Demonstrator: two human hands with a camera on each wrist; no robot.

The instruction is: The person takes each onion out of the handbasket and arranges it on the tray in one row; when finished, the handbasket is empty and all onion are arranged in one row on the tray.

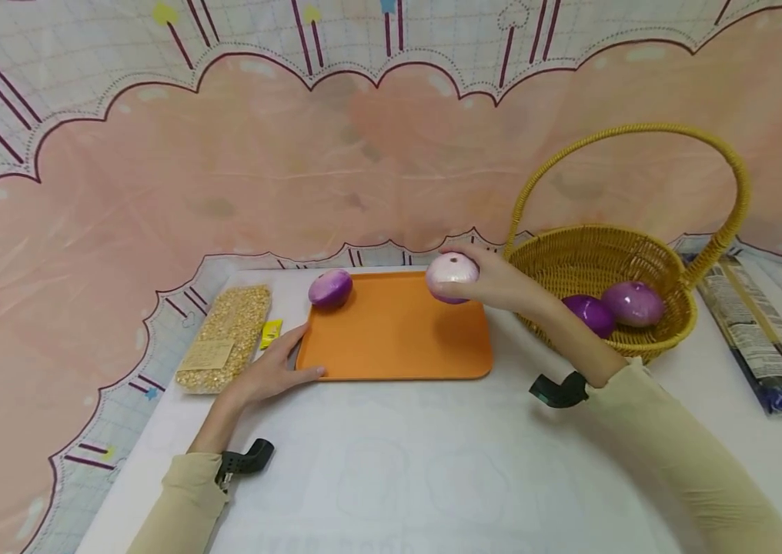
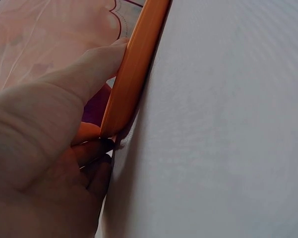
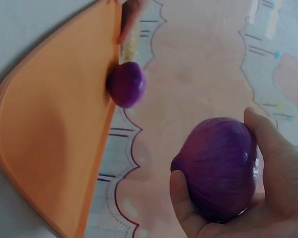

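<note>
My right hand (image 1: 498,281) grips a purple onion (image 1: 452,275) above the right part of an orange tray (image 1: 391,338). In the right wrist view, thumb and fingers curl round this onion (image 3: 218,168), clear of the tray surface. Another purple onion (image 1: 330,288) rests at the tray's back left corner. At the front left corner, my left hand (image 1: 273,373) holds the tray rim between thumb and fingers. The left wrist view shows the thumb along the rim (image 2: 131,74) and the other fingers partly hidden by its corner.
A yellow wicker basket (image 1: 675,342) with a tall handle stands at the right and has two purple onions (image 1: 632,303) in it. Left of the tray lie a bag of corn kernels (image 1: 228,331) and a small yellow packet (image 1: 270,334). A long plastic package (image 1: 765,338) lies far right.
</note>
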